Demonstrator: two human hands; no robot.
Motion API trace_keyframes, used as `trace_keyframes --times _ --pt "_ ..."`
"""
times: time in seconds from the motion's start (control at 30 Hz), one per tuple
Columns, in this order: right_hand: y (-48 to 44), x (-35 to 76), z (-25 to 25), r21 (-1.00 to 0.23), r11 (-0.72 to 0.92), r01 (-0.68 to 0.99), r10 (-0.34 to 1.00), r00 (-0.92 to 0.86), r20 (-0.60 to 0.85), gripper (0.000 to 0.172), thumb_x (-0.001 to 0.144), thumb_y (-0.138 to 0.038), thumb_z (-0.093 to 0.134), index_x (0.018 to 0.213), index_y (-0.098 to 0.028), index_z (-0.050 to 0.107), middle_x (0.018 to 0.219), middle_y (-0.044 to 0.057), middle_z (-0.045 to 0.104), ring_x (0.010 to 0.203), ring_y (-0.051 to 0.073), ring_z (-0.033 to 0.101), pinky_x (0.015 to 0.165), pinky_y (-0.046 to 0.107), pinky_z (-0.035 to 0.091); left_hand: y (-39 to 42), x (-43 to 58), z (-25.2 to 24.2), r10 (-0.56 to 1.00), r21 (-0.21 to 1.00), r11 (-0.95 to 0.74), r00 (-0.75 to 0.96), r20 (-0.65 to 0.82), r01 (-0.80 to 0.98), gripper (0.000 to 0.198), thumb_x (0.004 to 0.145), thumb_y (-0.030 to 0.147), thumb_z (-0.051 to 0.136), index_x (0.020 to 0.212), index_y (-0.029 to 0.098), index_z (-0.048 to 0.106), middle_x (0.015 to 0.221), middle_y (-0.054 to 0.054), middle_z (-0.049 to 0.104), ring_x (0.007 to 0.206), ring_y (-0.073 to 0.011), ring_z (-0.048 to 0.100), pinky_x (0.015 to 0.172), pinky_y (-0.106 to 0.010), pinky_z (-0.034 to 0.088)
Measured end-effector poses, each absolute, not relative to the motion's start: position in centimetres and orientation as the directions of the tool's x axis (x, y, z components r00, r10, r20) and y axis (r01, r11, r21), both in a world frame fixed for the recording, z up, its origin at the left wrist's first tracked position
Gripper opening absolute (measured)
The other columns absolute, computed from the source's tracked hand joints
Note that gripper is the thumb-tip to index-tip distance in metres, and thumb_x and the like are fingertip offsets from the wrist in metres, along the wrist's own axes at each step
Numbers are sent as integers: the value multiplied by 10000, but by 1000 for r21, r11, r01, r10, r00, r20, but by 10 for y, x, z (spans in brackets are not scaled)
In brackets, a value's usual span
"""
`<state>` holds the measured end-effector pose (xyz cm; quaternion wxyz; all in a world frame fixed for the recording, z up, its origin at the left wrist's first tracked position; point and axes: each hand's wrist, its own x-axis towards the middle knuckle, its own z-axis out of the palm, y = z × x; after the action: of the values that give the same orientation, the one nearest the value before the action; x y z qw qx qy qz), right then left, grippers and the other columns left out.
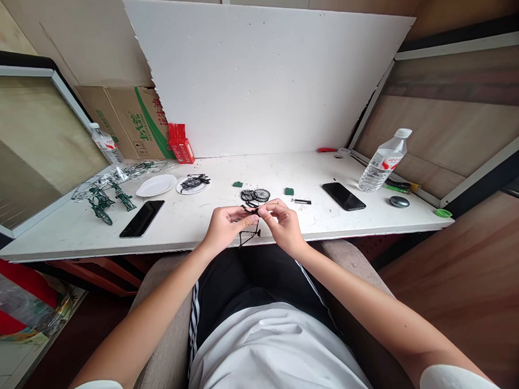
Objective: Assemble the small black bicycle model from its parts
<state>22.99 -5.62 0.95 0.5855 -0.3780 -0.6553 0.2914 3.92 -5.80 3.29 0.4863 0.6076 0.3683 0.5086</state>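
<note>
My left hand (pixel 229 226) and my right hand (pixel 282 223): side by side at the near edge of the bench (pixel 189 226), thumbs and fingertips pinched nearly closed on one thin black frame piece (pixel 251 235), part of which hangs below them.

Phone (pixel 142 219), dark screen up: left of my hands, flat.

Green model bicycle (pixel 99 205): farther left, beside that phone.

Black spoked wheels (pixel 262 195): just beyond my fingertips, overlapping.

Small black bar (pixel 303 201): just beyond my right hand.

Silver round object (pixel 399 202): well to the right of my hands.

Second phone (pixel 343 196), black: right of my hands, between them and the silver piece.

Two green blocks (pixel 289 191): one beyond each hand, past the bar and wheels.

Two white plates (pixel 148 189): beyond my left hand; the right-hand one carries a heap of black parts (pixel 194 183).

Water bottle (pixel 383 161), white cap: upright, far right of my hands.

Red box (pixel 182 144): beyond my left hand, past the plates.

White board (pixel 268 80): standing behind everything, straight ahead of my hands.
</note>
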Motion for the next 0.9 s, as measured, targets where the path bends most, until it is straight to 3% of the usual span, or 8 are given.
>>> trace_keyframes --times 0.33,0.9 --pt "-59 231 15 -771 592 235 800 -50 598 342 1003 -582 688 976 -267 817 965 77 723 960 249 674 798 393 558 -57 39 32 942 966 -256 212 259 -42 415 740 486 949 976 163 840 940 -93 833 873 -294 799 918 -464 645" --pt "-56 233 14 -718 642 268 761 -113 639 303 1072 -518 605 1028 -255 748 1032 79 700 1014 244 652 830 386 537 -52 40 28 945 971 -203 236 228 -123 428 735 459 957 991 139 833 1011 -108 834 815 -251 791 869 -398 625"
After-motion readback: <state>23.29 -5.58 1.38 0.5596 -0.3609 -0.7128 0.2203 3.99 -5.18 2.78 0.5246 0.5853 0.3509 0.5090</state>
